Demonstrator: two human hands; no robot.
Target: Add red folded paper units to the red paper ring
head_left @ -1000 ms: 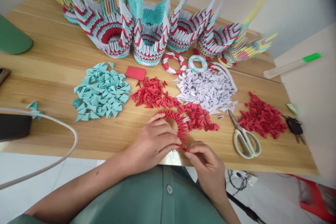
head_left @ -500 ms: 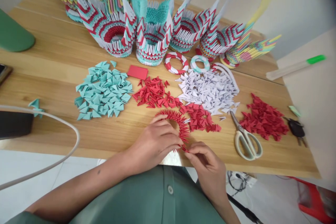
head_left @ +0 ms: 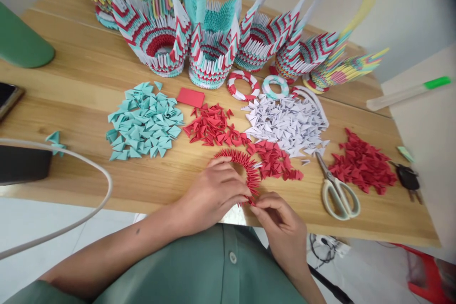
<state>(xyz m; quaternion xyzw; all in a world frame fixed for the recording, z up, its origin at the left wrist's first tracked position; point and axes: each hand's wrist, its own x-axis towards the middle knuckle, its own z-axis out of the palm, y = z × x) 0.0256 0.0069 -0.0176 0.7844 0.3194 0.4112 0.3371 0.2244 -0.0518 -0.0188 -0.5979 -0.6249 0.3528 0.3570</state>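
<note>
Near the table's front edge, my left hand (head_left: 217, 190) is closed over a curved ring of interlocked red paper pieces (head_left: 252, 178), covering its left and lower parts. My right hand (head_left: 281, 218) pinches a small folded red paper piece (head_left: 252, 203) between thumb and fingertips, at the ring's lower right end. The piece touches the ring or lies very close; the fingers hide how it sits. Loose red folded triangles (head_left: 274, 159) lie just beyond the ring. Past them is a heap of white folded triangles (head_left: 285, 123).
Teal triangles (head_left: 144, 121) are heaped to the left, more red ones (head_left: 363, 164) to the right beside scissors (head_left: 340, 194). Folded-paper swans (head_left: 213, 52) line the back. A white cable (head_left: 107, 175) loops at left, near a green cylinder (head_left: 24, 40). Keys (head_left: 408, 178) lie far right.
The whole scene has shifted slightly rightward as the camera moved. The red piece in my right fingers appears closer against the ring's end; my left hand keeps its hold.
</note>
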